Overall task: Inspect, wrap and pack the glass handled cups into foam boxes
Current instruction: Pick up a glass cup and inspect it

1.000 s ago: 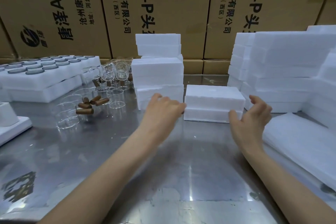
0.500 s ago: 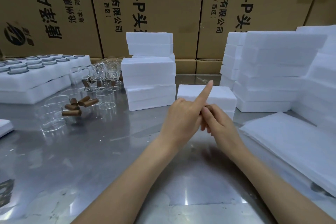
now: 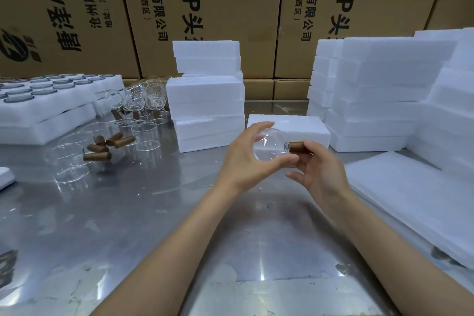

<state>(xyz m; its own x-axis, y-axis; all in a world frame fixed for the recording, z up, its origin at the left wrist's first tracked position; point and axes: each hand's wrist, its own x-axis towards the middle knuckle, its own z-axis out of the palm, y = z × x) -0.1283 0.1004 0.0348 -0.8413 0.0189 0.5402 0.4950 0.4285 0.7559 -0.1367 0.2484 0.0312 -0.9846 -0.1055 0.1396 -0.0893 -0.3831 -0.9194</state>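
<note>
A clear glass cup [image 3: 269,145] with a brown wooden handle [image 3: 297,147] hangs above the steel table at the centre. My left hand [image 3: 246,159] grips the glass bowl, thumb underneath and fingers over the top. My right hand [image 3: 320,169] pinches the wooden handle. Just behind the cup lies a closed white foam box [image 3: 302,128]. More glass cups with brown handles [image 3: 110,146] lie on the table at the left, and others stand further back [image 3: 143,100].
Stacked foam boxes [image 3: 207,100] rise behind the hands, a taller pile [image 3: 379,95] at the right. White foam wrap sheets [image 3: 415,197] lie right. Foam trays with round lids [image 3: 51,95] sit far left. Cardboard cartons [image 3: 230,7] wall the back.
My hands left the foam box and came together in front of it. They now hold a glass cup between them, where a second ago they held nothing.
</note>
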